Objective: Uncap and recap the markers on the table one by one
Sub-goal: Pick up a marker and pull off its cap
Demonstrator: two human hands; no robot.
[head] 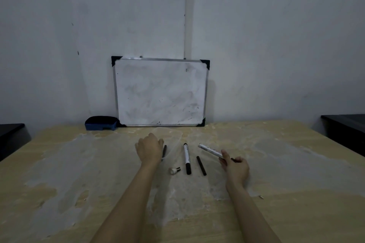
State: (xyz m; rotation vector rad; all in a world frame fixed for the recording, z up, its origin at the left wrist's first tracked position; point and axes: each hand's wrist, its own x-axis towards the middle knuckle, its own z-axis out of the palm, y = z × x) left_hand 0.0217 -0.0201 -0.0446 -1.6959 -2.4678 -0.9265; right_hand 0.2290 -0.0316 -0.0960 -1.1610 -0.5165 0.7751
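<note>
My right hand (235,167) grips a white marker (210,150) by its dark lower end, its barrel angled up to the left above the table. My left hand (149,149) rests palm down over a thin black pen (164,151), whose upper part shows beside the fingers; I cannot tell if the fingers grip it. Between the hands a white marker with a black cap (187,161) lies lengthwise. A thin black marker (201,165) lies to its right. A small white cap-like piece (174,170) lies loose near my left wrist.
A small whiteboard (160,92) leans on the wall at the table's far edge, with a blue eraser (101,123) to its left. The wooden table (79,173) is patchy and worn. Dark furniture stands at both sides (345,126).
</note>
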